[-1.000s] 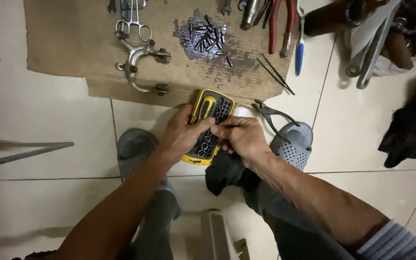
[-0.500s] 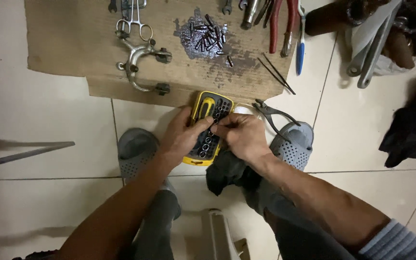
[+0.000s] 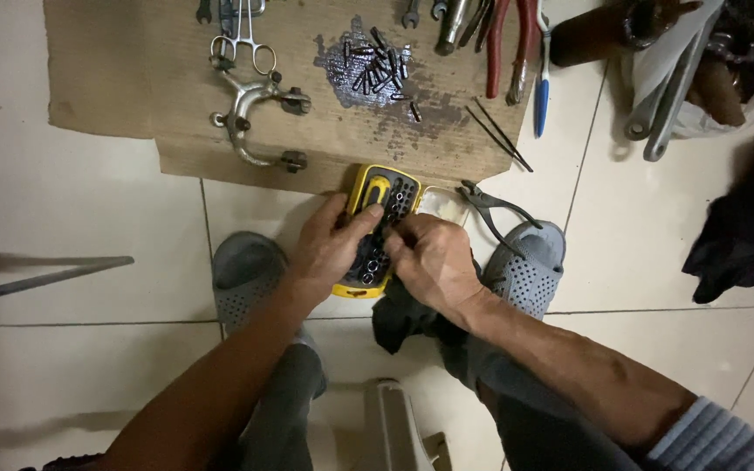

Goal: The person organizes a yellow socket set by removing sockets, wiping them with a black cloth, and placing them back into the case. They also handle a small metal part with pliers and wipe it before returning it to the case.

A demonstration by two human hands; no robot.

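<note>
Yellow socket-bit case (image 3: 375, 228) on tiled floor, under both hands, just below edge of cardboard sheet (image 3: 133, 78); rigid plastic, light, likely best gripped by long side edges; small steel sockets inside probably slippery, prone to spill. Left hand (image 3: 329, 253) half-closed, clasping left edge of case, thumb across tray. Right hand (image 3: 429, 262) curled, fingertips pinching among sockets; whether anything held cannot be told. Pliers (image 3: 490, 209) just beyond right hand

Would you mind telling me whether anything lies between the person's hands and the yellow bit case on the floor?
Nothing visible does. The left hand already rests on the yellow bit case, thumb across its top, and the right hand has its fingertips on the sockets inside.
</note>
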